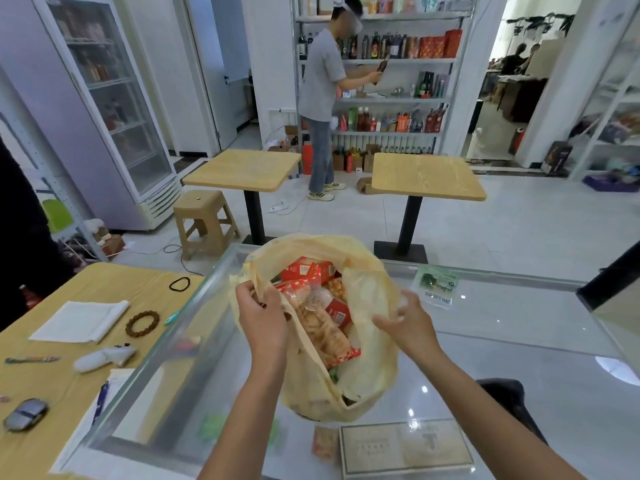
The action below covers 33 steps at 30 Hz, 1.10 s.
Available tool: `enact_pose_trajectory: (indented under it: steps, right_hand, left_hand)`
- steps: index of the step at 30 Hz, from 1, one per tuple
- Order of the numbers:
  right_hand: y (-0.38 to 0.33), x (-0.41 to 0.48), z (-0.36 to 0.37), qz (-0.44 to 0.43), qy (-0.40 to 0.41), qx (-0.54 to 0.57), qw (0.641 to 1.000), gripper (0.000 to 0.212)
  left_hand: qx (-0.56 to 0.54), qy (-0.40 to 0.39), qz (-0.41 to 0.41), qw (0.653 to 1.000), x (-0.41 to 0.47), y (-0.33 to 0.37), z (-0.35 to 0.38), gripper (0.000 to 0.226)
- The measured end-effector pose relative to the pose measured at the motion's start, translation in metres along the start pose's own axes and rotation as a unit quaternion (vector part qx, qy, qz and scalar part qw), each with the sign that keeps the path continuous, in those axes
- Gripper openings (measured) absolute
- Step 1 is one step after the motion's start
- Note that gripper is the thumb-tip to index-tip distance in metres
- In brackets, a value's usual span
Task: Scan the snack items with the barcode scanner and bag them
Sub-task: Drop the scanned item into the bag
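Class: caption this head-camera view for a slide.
Left hand grips a yellow bag of snack packets on a glass counter; right hand at its other side.

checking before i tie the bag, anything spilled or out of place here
Nothing spilled. The bag stands on the glass counter, snacks inside. One small orange packet lies outside it by the near edge; whether on or under the glass is unclear.

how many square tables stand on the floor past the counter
2. The left table is beside the stool; the right table is near the bottle shelves. None looks hidden.
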State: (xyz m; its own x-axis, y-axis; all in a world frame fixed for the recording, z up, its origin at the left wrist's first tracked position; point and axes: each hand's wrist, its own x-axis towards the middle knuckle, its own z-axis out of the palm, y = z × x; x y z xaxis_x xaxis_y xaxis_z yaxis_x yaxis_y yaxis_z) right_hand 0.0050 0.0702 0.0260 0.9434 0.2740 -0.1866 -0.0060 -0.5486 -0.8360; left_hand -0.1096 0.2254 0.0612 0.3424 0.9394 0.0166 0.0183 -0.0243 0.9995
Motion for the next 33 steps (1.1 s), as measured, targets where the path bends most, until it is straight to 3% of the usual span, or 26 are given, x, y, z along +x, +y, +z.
enact_pose_trajectory:
  steps: [2, 4, 7, 13, 16, 18, 22, 25, 29, 31, 33]
  right_hand:
    - [0.002, 0.006, -0.021, 0.003, 0.015, 0.034, 0.999, 0.028]
    - [0.006, 0.011, -0.043, -0.028, 0.080, 0.024, 0.996, 0.012]
    - [0.019, 0.007, -0.059, -0.050, 0.105, -0.012, 0.993, 0.009]
    - [0.044, 0.000, -0.070, -0.081, 0.024, 0.005, 0.996, 0.014]
    - [0.048, -0.005, -0.083, -0.121, 0.005, -0.032, 0.992, 0.017]
    - [0.054, -0.010, -0.092, -0.137, 0.016, -0.047, 0.989, 0.020]
    - [0.087, -0.025, -0.109, -0.147, 0.112, -0.120, 0.976, 0.036]
    - [0.115, -0.043, -0.120, -0.082, 0.141, -0.140, 0.977, 0.060]
    - [0.150, -0.059, -0.117, 0.043, 0.064, -0.121, 0.990, 0.076]
    - [0.161, -0.059, -0.114, 0.105, -0.004, -0.094, 0.990, 0.068]
    - [0.161, -0.057, -0.117, 0.161, -0.069, -0.016, 0.984, 0.047]
  left_hand:
    - [-0.013, 0.006, 0.000, 1.000, -0.001, 0.000, 0.003, 0.012]
    - [-0.024, 0.018, 0.005, 1.000, -0.003, -0.001, 0.005, 0.015]
    - [-0.029, 0.018, 0.005, 0.999, -0.011, -0.004, 0.008, 0.019]
    - [-0.004, 0.074, 0.101, 0.992, -0.036, -0.025, 0.014, 0.040]
    - [0.081, 0.140, 0.208, 0.965, -0.050, -0.035, 0.017, 0.060]
    - [0.155, 0.138, 0.331, 0.921, -0.065, -0.039, 0.022, 0.056]
    - [0.237, 0.024, 0.505, 0.830, -0.097, -0.053, 0.049, 0.043]
    - [0.292, -0.089, 0.583, 0.753, -0.121, -0.069, 0.067, 0.039]
    - [0.340, -0.226, 0.572, 0.712, -0.146, -0.098, 0.091, 0.039]
    - [0.385, -0.287, 0.525, 0.703, -0.152, -0.113, 0.102, 0.037]
    - [0.430, -0.340, 0.471, 0.691, -0.154, -0.125, 0.113, 0.041]
